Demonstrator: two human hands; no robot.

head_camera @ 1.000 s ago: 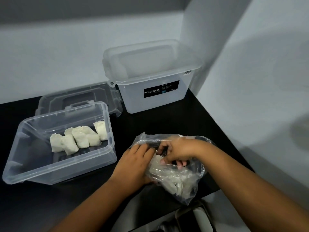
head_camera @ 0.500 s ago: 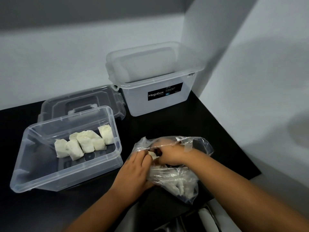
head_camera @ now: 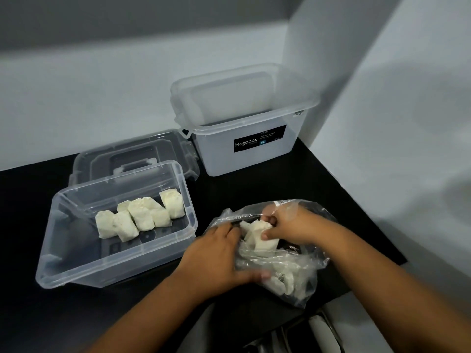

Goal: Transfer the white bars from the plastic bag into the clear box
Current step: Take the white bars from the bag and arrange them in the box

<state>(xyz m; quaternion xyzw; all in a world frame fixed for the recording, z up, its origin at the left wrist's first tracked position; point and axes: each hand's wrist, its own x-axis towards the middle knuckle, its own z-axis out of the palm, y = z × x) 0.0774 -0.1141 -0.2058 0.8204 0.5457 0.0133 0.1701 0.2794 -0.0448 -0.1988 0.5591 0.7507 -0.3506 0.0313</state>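
Working over the black desk, I have the shallow clear plastic box at my left, six small white wrapped bars already lying inside. The crinkly clear plastic bag is slack and slippery, so my left grip curls round its mouth. My right grip pinches one white bar across its middle; it looks light and soft, so squeezing gently seems wise.

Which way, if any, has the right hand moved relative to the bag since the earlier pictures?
Yes. The right hand has drawn back out of the bag mouth, lifting a white bar clear of it.
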